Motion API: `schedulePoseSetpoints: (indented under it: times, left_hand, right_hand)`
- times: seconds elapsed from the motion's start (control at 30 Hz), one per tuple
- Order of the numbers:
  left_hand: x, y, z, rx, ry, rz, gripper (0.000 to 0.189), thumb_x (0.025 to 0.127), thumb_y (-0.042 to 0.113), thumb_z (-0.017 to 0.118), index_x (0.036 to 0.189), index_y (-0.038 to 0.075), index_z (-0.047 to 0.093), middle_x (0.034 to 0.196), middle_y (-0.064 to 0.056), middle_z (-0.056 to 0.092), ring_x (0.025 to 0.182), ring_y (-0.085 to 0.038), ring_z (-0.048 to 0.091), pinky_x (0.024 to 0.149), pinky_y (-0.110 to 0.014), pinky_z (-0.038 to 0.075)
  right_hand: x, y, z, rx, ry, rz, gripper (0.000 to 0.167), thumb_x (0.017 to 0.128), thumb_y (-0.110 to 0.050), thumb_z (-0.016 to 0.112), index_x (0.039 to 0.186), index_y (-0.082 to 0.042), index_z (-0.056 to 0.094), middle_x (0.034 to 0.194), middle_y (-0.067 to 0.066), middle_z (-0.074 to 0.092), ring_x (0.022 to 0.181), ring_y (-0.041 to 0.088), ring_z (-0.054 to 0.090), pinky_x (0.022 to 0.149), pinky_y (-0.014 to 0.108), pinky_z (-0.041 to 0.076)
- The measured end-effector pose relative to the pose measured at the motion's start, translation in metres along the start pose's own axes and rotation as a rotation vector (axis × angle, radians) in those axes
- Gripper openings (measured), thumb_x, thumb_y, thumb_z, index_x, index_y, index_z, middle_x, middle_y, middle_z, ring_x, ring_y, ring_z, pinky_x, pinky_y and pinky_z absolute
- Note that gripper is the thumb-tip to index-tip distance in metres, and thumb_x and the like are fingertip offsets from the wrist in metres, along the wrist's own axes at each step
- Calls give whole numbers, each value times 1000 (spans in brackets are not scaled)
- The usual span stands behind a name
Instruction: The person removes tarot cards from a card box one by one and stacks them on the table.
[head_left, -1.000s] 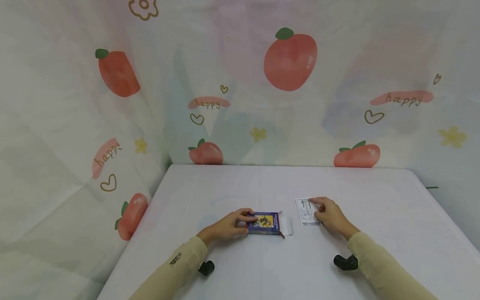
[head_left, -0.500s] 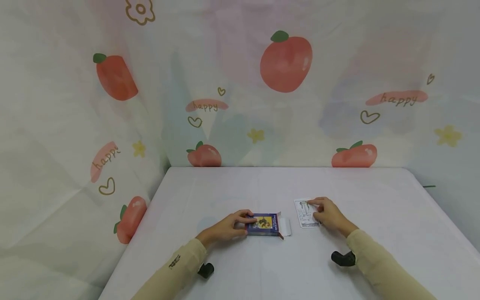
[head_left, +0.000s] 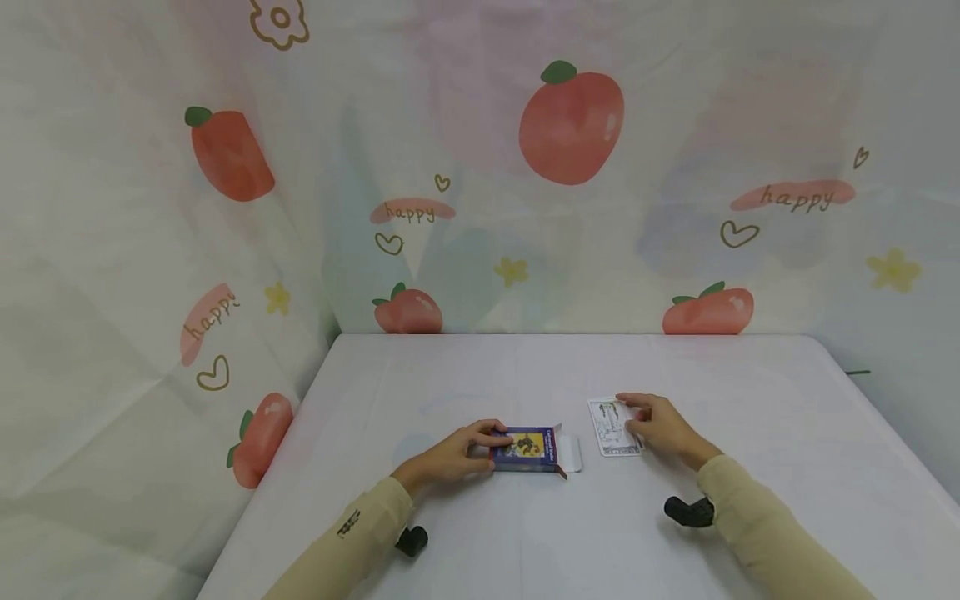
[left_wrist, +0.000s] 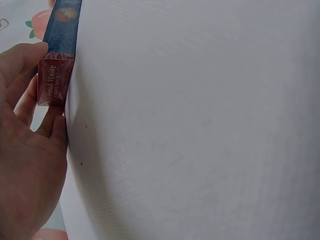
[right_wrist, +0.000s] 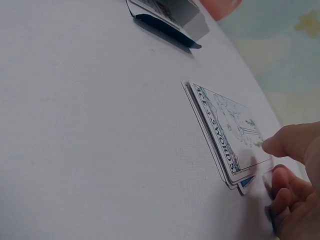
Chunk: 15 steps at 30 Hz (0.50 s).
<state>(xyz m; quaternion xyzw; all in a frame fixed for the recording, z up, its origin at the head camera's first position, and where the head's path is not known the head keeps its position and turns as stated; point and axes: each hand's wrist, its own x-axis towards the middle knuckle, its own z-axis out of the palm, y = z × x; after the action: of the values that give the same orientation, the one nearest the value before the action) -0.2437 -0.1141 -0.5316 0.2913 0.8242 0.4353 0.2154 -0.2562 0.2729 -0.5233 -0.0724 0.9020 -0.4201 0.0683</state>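
Observation:
In the head view my left hand [head_left: 450,454] holds a blue tarot card box [head_left: 525,448] by its left end, flat on the white table. The left wrist view shows the thumb and fingers around the box's red end [left_wrist: 54,82], lettered "Universal Waite". A white flap [head_left: 570,452] sticks out at its open right end. Right of the box lies a small stack of tarot cards [right_wrist: 227,132], with the Ace of Swords on top. My right hand [head_left: 667,429] is at its right side, index finger extended to the far corner, thumb over the top card, other fingers curled beside the edge.
The white table [head_left: 525,533] extends to a fruit-printed cloth backdrop [head_left: 480,250] at the back and left. A black wrist device [head_left: 412,540] shows beneath the left sleeve, and another black device [head_left: 688,512] beneath the right.
My right index finger has moved off the card's picture to its far right corner, uncovering more of the card. The left hand and box keep their place; the head view has shifted slightly.

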Motion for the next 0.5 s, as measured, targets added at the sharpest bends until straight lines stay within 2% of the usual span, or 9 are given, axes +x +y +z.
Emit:
schedulePoseSetpoints:
  times: [0.13, 0.33, 0.5]
  left_hand:
    - [0, -1, 0, -2, 0, 7, 49, 97, 10, 65, 144, 21, 57, 156, -1, 41, 153, -27, 28, 125, -56, 22]
    - [1, -2, -1, -2, 2, 10, 49, 97, 9, 66, 144, 21, 58, 155, 0, 41, 153, -25, 28, 125, -54, 23]
    - [1, -4, -1, -6, -4, 9, 50, 97, 10, 66, 144, 23, 58, 155, 2, 41, 153, -24, 28, 125, -53, 23]
  right_hand:
    - [1, -1, -2, 29, -14, 37, 59, 89, -1, 63, 145, 6, 47, 131, 29, 53, 90, 19, 49, 64, 20, 42]
    - [2, -3, -4, 21, -29, 67, 60, 92, -7, 64, 147, 3, 45, 136, 30, 51, 96, 22, 50, 71, 21, 42]
    - [1, -4, -4, 28, -30, 80, 59, 93, -9, 64, 148, 3, 44, 137, 29, 51, 96, 22, 49, 71, 21, 41]
